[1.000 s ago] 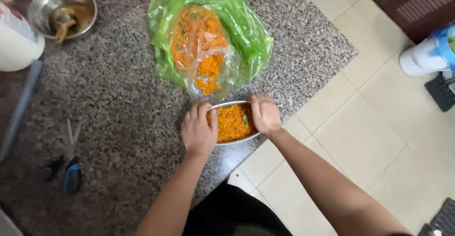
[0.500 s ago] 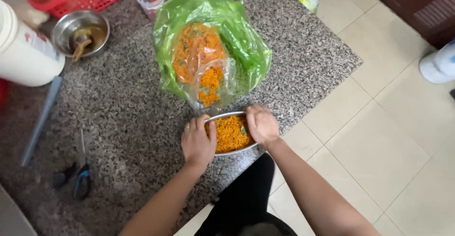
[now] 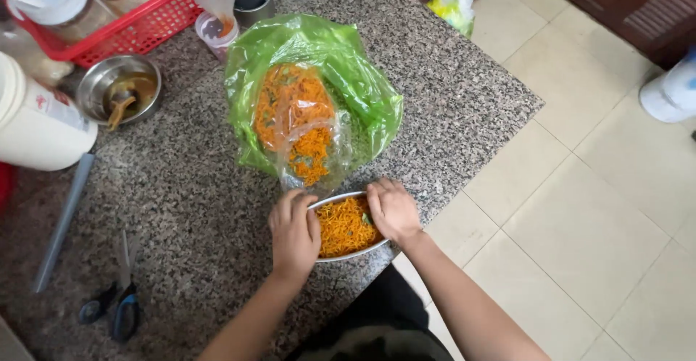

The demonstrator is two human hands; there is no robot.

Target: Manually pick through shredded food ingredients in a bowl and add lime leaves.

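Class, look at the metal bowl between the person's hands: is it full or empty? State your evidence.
Full. The metal bowl holds orange shreds nearly to its rim, with the left hand and right hand on its sides.

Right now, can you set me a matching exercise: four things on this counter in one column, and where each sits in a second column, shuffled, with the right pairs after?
Things:
1. metal bowl of orange shreds
2. green plastic bag
3. scissors
4. red basket

Places:
A. far left corner of the granite counter, holding lidded jars
B. near left part of the counter, lying flat
C. at the near edge, between the left hand and the right hand
D. mid-counter, just beyond the bowl, lying open

Pairs: 1-C, 2-D, 3-B, 4-A
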